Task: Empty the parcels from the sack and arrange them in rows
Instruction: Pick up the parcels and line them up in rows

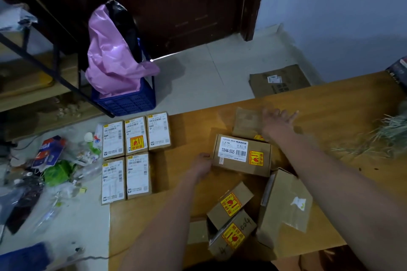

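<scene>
Left hand [203,164] grips labelled box [242,155] edge (likely sliding it toward rows [132,156]); right hand [277,120] spread flat, steadying far box [247,123]

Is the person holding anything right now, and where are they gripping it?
The left hand grips the labelled box by its left end. The right hand is spread open beyond it, holding nothing.

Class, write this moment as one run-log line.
left hand: holds labelled box edge | right hand: open over far box | arranged parcels: two rows | stage: sorting
</scene>
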`<action>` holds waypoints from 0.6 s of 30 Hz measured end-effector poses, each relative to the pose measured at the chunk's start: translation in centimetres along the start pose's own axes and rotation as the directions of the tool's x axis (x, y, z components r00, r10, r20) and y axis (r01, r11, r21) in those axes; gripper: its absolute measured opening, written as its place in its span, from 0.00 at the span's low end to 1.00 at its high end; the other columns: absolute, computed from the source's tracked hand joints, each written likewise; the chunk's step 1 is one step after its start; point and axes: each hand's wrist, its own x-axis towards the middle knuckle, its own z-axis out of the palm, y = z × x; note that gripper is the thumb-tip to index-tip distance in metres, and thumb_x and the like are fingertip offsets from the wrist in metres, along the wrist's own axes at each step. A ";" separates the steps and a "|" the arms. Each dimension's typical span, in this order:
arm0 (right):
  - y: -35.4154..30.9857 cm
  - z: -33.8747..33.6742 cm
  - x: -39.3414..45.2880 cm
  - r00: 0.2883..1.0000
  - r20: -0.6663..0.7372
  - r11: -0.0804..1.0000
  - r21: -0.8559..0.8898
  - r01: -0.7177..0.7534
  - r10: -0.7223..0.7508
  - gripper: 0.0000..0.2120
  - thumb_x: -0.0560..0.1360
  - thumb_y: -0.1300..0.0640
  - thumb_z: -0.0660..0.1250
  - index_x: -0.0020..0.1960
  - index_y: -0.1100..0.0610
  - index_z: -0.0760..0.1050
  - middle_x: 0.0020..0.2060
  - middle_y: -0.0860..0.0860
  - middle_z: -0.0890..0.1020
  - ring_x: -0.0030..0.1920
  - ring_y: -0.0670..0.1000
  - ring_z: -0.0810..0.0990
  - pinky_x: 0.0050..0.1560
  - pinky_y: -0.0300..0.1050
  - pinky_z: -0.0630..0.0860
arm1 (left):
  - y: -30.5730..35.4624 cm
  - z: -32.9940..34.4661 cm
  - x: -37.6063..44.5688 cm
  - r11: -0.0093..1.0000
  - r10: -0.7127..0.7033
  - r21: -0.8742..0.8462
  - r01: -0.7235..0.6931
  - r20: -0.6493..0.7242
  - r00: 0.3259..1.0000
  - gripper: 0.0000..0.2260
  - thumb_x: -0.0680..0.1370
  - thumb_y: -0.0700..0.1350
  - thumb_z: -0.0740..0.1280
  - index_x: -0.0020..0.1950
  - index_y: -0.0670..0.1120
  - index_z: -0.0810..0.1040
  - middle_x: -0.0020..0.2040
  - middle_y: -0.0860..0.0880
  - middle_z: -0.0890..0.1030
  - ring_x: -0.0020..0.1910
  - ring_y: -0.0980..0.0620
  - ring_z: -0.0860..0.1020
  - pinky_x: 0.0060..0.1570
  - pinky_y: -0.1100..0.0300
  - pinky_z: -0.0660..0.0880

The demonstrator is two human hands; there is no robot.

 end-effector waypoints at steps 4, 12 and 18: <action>-2.8 -0.4 -2.8 0.993 -0.021 0.992 -0.028 0.120 -0.120 0.45 0.73 0.64 0.65 0.81 0.51 0.42 0.78 0.65 0.44 0.78 0.67 0.41 0.69 0.76 0.33 | -0.9 -1.6 -1.2 0.999 -0.027 0.040 0.028 -0.024 0.999 0.14 0.82 0.48 0.63 0.67 0.47 0.73 0.57 0.45 0.75 0.54 0.46 0.74 0.54 0.52 0.73; -9.8 2.5 -10.0 0.977 0.100 0.955 0.252 0.159 -0.189 0.32 0.76 0.58 0.63 0.77 0.56 0.56 0.70 0.61 0.67 0.68 0.63 0.70 0.63 0.56 0.71 | -3.3 -5.5 -3.2 0.995 -0.038 0.092 0.040 -0.023 0.999 0.16 0.83 0.51 0.60 0.69 0.47 0.72 0.61 0.45 0.76 0.58 0.45 0.76 0.56 0.51 0.77; -9.7 6.4 -13.7 0.972 0.234 0.980 0.191 -0.055 0.009 0.17 0.76 0.57 0.60 0.64 0.57 0.71 0.60 0.56 0.77 0.61 0.58 0.76 0.50 0.49 0.76 | -4.8 -8.2 -5.4 0.999 -0.010 0.050 0.010 0.008 1.000 0.18 0.83 0.52 0.60 0.71 0.47 0.69 0.61 0.46 0.76 0.56 0.46 0.76 0.50 0.52 0.75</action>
